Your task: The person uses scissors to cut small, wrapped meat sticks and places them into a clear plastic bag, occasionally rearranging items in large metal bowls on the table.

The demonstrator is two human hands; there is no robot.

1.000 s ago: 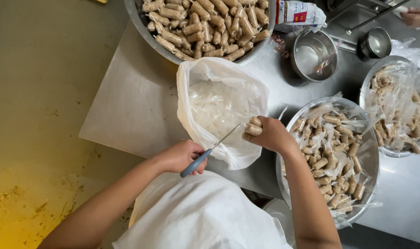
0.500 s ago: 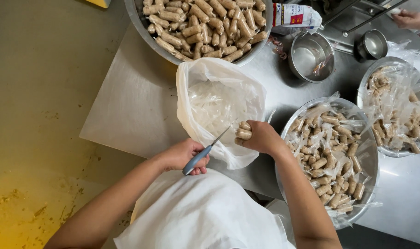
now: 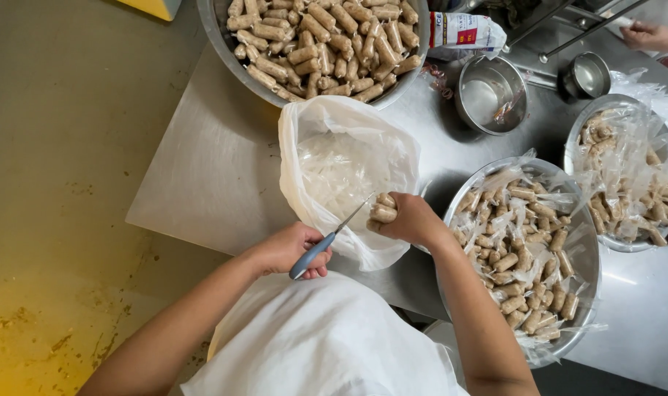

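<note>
Head view looks straight down on a steel table (image 3: 202, 183). Nearest, at six o'clock, is the person's white apron (image 3: 319, 345). Just above it, the left hand (image 3: 286, 249) is curled tight around the grey handle of a small knife (image 3: 326, 240), whose thin blade points toward two o'clock. The blade tip meets the small sausages (image 3: 384, 209) clenched in the right hand (image 3: 411, 218); there seem to be two or three, though the fist hides most of them. Both hands hover over the near edge of an open white plastic bag (image 3: 334, 161) at the centre, which holds clear peeled wrappings.

At three o'clock sits a metal bowl (image 3: 590, 249) of plastic-wrapped sausages, with a second bowl (image 3: 577, 125) of the same farther out toward two o'clock. At twelve o'clock a big basin (image 3: 216, 37) is heaped with bare sausages. Two small empty steel cups (image 3: 491, 95) stand at one o'clock, beside a printed packet (image 3: 466, 31). Another person's hand (image 3: 652, 35) shows at the far corner.
</note>
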